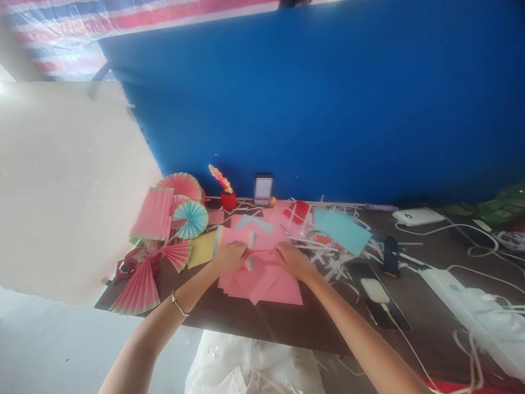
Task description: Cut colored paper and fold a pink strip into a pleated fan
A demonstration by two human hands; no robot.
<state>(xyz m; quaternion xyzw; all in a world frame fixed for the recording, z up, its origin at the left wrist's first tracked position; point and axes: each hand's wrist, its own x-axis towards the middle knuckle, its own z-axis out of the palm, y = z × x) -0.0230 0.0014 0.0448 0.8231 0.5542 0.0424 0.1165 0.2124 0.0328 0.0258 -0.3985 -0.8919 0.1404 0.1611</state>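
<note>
My left hand (230, 256) and my right hand (292, 259) meet over a heap of pink paper sheets (266, 282) on the dark table (254, 323). Both pinch the same narrow folded pink paper strip (262, 252), one at each end, fingers closed. The strip has rainbow-coloured edges. A thin bracelet sits on my left wrist. A yellow sheet (202, 249) lies just left of my left hand.
Finished pleated paper fans (180, 213) in pink and teal lie at the table's left. A light blue sheet (342, 230), white paper scraps, a phone (381, 301) with a cable, a power strip (451, 287) and a white power bank (418, 216) fill the right. A blue wall stands behind.
</note>
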